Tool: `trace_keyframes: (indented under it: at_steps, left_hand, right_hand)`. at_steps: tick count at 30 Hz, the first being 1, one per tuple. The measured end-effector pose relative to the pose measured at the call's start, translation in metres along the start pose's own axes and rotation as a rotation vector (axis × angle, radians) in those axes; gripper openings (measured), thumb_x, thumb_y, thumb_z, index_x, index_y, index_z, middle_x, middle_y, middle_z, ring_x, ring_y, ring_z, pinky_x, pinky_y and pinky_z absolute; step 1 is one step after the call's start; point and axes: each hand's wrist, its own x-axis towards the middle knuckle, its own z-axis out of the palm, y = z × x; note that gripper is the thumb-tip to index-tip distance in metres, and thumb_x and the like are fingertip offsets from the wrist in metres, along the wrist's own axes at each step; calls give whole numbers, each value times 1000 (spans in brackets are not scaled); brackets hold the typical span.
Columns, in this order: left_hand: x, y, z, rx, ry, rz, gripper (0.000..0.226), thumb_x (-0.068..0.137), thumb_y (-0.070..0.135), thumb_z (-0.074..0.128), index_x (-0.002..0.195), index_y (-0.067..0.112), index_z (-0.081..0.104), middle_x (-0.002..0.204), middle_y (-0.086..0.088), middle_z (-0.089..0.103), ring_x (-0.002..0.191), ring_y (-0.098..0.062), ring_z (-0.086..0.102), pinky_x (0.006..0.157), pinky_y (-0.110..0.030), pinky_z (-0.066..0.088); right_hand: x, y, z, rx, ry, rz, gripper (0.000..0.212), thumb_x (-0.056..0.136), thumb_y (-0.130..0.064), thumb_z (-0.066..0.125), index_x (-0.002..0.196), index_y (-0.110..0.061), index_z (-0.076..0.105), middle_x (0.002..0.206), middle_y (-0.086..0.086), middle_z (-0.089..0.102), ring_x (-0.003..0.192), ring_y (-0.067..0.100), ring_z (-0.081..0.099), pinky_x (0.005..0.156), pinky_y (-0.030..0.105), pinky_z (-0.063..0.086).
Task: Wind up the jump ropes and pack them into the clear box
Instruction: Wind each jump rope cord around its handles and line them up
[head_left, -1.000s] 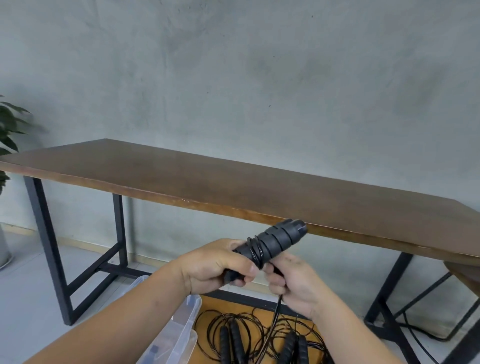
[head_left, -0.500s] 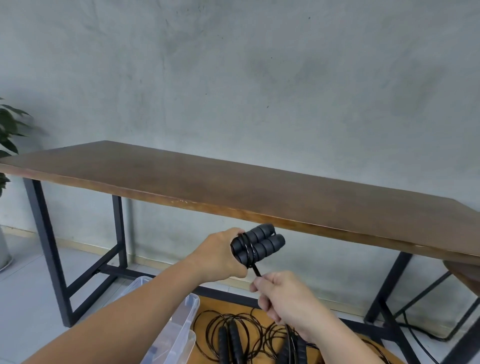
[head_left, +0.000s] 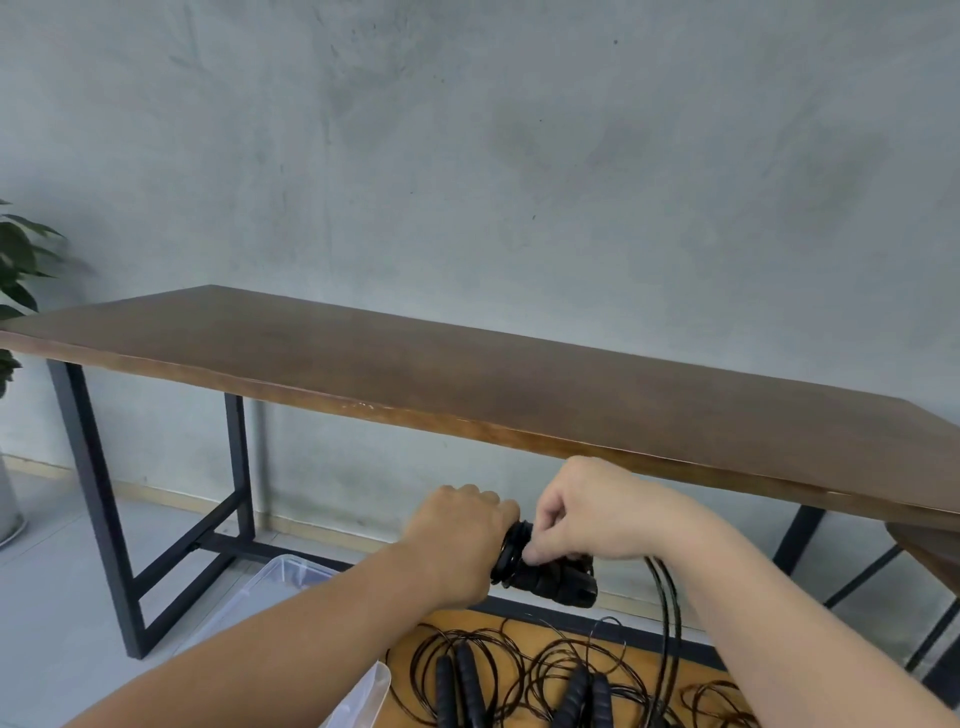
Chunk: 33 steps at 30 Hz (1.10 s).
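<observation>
Mid-wind: left hand (head_left: 457, 545) grips the paired handles (head_left: 558, 584), right hand (head_left: 592, 514) pinches the cord (head_left: 667, 608); next lap probably needs steady tension

I see my right hand (head_left: 602, 512) has risen from below the handles (head_left: 550, 579) to lie over them, pinching the cord there. The handles have tipped down from pointing up toward the bench (head_left: 467, 379) edge, and my left hand (head_left: 457, 545) sits lower.
</observation>
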Motion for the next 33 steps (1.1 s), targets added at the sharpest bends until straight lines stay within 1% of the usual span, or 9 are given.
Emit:
trace_keyframes:
  at_steps: [6,10,14,17,21,24,28,31,33]
  left_hand:
    - [-2,-1,-11,-350,3,87,28,80,20,68,98,30,50,92,9,55,87,-15,49,73,-28,43]
    - [-1,-4,-19,-546,-79,87,42,76,13,70,95,39,44,85,14,50,86,-10,48,73,-23,41]
    - [-4,-8,-21,-686,-149,77,38,70,11,72,95,33,53,87,9,60,83,-13,58,72,-29,52]
    - [-5,-9,-22,-736,-167,42,37,69,9,72,95,29,54,87,5,62,77,-11,58,64,-22,47]
    - [-2,-12,-22,-884,-131,-90,33,68,4,71,96,16,57,80,3,58,69,-12,53,58,-22,42]
    - [0,-13,-21,-897,-103,-179,32,68,2,70,97,11,57,78,3,56,67,-14,51,58,-24,39]
    - [4,-14,-19,-895,-24,-294,35,70,13,73,96,24,52,80,8,57,76,-16,57,62,-24,41]
    - [5,-14,-17,-837,34,-334,53,70,31,79,114,33,50,90,14,62,88,-16,61,77,-30,50]
    - [6,-17,-16,-716,106,-410,55,73,24,71,121,37,47,92,13,64,86,-17,60,75,-30,51]
  right_hand:
    - [8,24,-25,235,-93,-14,28,74,-39,83,75,-13,74,64,-6,63,56,5,48,56,23,39]
    - [11,44,-20,516,-91,-1,30,69,-37,83,77,-10,71,62,0,58,51,9,42,50,19,33]
    - [11,63,3,751,-59,8,30,72,-37,76,80,-10,69,75,6,64,67,17,57,64,27,48]
    - [10,65,26,1064,14,38,19,85,-27,65,80,-9,67,72,5,65,63,13,61,61,25,50]
    - [10,59,59,1373,129,33,20,100,-11,44,89,-6,60,59,1,46,46,8,34,45,19,26]
    - [12,47,75,1454,181,72,19,100,-18,47,104,-5,60,60,0,43,47,8,25,43,20,18]
    - [7,24,87,1501,168,144,31,102,-26,47,114,-1,60,63,1,47,46,8,27,41,20,19]
    - [1,12,92,1546,122,186,37,103,-29,44,117,1,60,62,2,49,45,8,28,40,21,18]
    - [-4,1,95,1530,74,215,38,104,-30,41,115,1,60,61,4,50,44,10,30,40,22,18]
